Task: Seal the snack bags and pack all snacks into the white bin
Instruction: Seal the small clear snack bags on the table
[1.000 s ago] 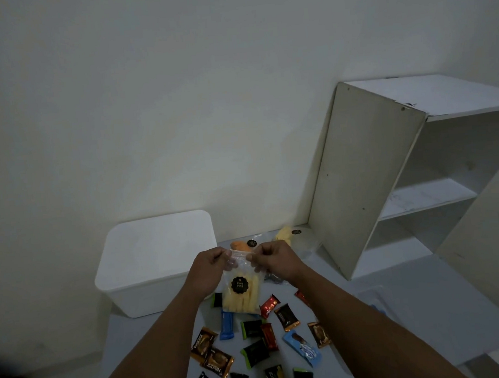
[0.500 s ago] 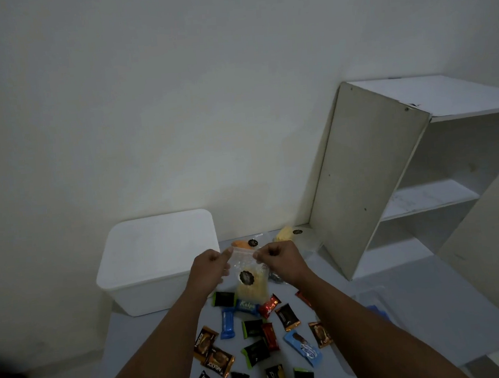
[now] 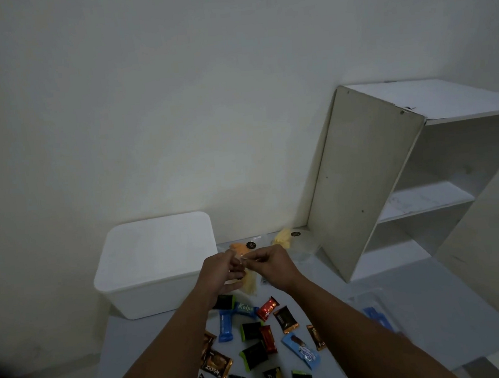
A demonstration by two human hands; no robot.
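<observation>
Snack bag in hand (image 3: 249, 282): one clear bag of pale yellow chips, which we hold up over the near table, between the bin and the shelf.
White bin (image 3: 155, 265): one, at the far left of the table (image 3: 434, 317).
Left hand (image 3: 219, 271): our fingers pinch the bag's top edge.
Right hand (image 3: 274, 266): our fingertips pinch the same top edge, close beside the left.
Far bags: two against the wall, one orange (image 3: 240, 248), one yellow (image 3: 284, 236).
Small wrapped snacks (image 3: 270, 339): we count about sixteen scattered on the near table, some hidden by our arms.
Shelf unit (image 3: 392, 176): one, far right.
</observation>
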